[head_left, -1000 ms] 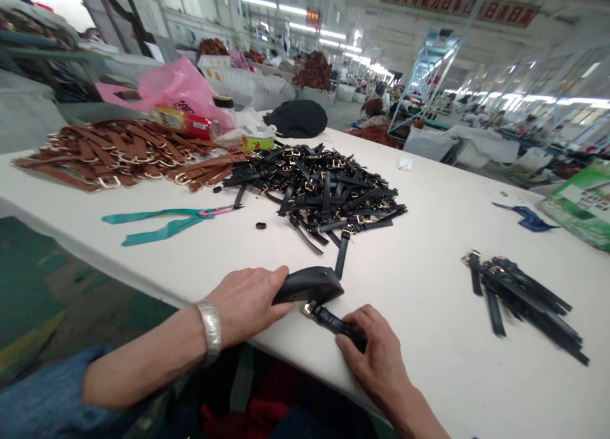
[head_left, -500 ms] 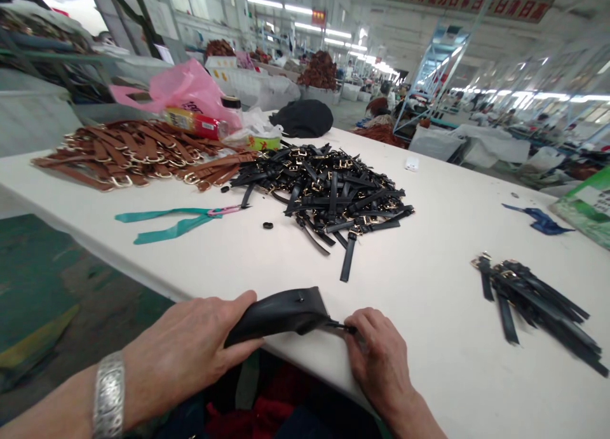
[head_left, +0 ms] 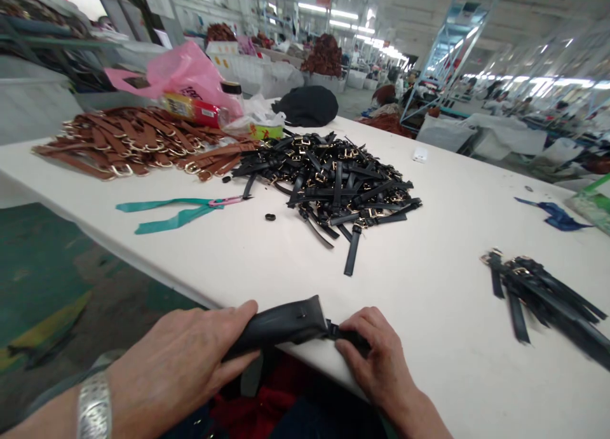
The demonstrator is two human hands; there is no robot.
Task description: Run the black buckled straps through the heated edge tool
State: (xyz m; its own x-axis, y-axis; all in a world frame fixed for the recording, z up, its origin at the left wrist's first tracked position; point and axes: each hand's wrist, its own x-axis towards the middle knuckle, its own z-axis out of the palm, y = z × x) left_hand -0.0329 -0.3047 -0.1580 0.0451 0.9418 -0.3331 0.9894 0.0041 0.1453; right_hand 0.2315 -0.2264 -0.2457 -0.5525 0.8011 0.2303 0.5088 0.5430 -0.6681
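My left hand point(head_left: 190, 350), with a silver bracelet on the wrist, is wrapped round a wide black leather piece point(head_left: 286, 323) at the table's front edge. A small stud shows near its right end. My right hand point(head_left: 376, 356) pinches a narrow black strap point(head_left: 333, 329) that meets the right end of that piece; much of the strap is hidden by the fingers. Beyond my hands lies a heap of black buckle straps point(head_left: 333, 185). Farther right is a smaller bunch of black straps point(head_left: 538, 293).
On the white table point(head_left: 429, 248) lie brown buckle straps point(head_left: 133, 140), teal-handled pink snips point(head_left: 204, 207), a pink bag point(head_left: 183, 74), a red-labelled bottle point(head_left: 195, 110), a black cap point(head_left: 307, 105) and a blue scrap point(head_left: 557, 215).
My right fingers have shifted along the strap, and more of it shows beside the wide piece. The wide piece is tilted a little differently. The camera view has shifted slightly.
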